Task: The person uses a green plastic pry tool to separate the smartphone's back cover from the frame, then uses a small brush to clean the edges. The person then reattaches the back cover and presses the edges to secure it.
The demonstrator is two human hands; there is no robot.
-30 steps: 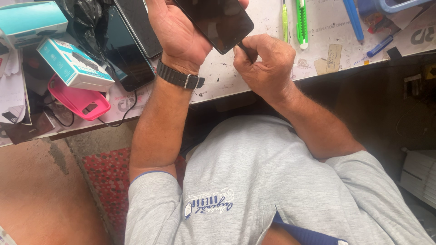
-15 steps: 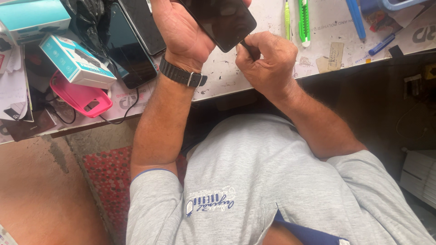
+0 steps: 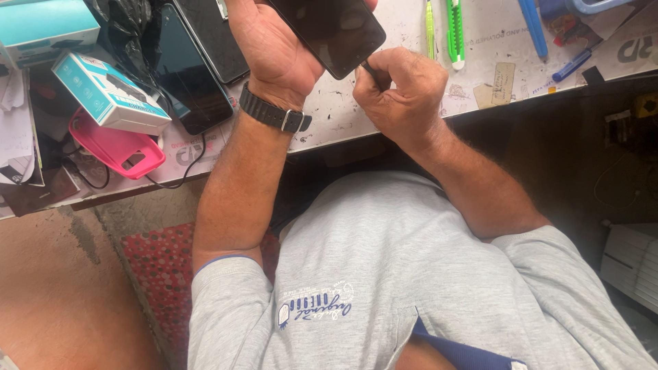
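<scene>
In the head view, we are looking down at our own arms over the near edge of the bench (image 3: 480,41). Our left hand (image 3: 274,51) is wrapping around a black phone (image 3: 329,31), fingers curled behind it and the thumb side pressing along its left edge, holding it tilted above the bench with its dark screen facing us. A black watch (image 3: 274,115) is sitting on that wrist. Our right hand (image 3: 401,85) is closing into a loose fist just below the phone's lower corner, pinching a thin dark tool (image 3: 370,70) whose tip is touching that corner.

Toward the left end of the bench, a second phone (image 3: 188,72) is lying flat, with a white-and-teal box (image 3: 110,92) beside it and a pink case (image 3: 116,147) near the front edge. At the far edge, green cutters (image 3: 454,31) and blue pens (image 3: 531,27) are lying well apart from our hands.
</scene>
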